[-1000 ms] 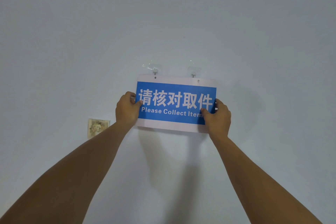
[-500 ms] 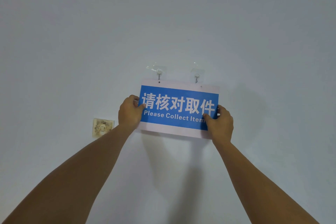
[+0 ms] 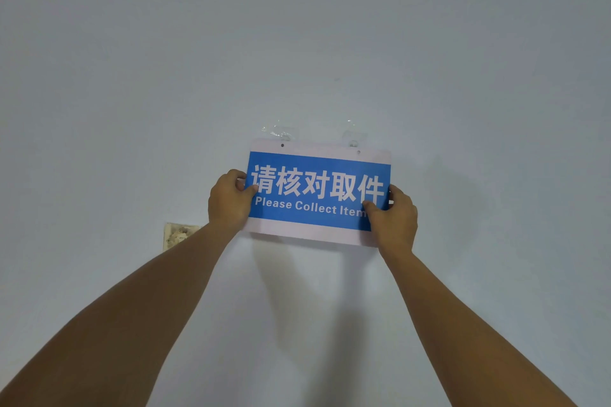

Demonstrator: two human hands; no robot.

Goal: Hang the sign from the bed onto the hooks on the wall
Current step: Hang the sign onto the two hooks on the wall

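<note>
I hold a blue sign [image 3: 317, 195] with white lettering and a pale border flat against the white wall. My left hand [image 3: 229, 200] grips its left edge and my right hand [image 3: 395, 216] grips its lower right corner. Two clear adhesive hooks are stuck on the wall at the sign's top edge: the left hook [image 3: 281, 132] and the right hook [image 3: 353, 139]. The sign's top border overlaps the bottoms of both hooks. Two small holes show in that border; the left hole lies just under the left hook, the right hole slightly right of and below the right hook.
A dirty, yellowed wall socket plate [image 3: 178, 233] sits on the wall left of my left forearm. My arms cast shadows on the plain white wall [image 3: 463, 76] below the sign.
The sign has risen a little, so its top border now covers the lower parts of the hooks, which showed fully above it before. Both hands keep the same grip.
</note>
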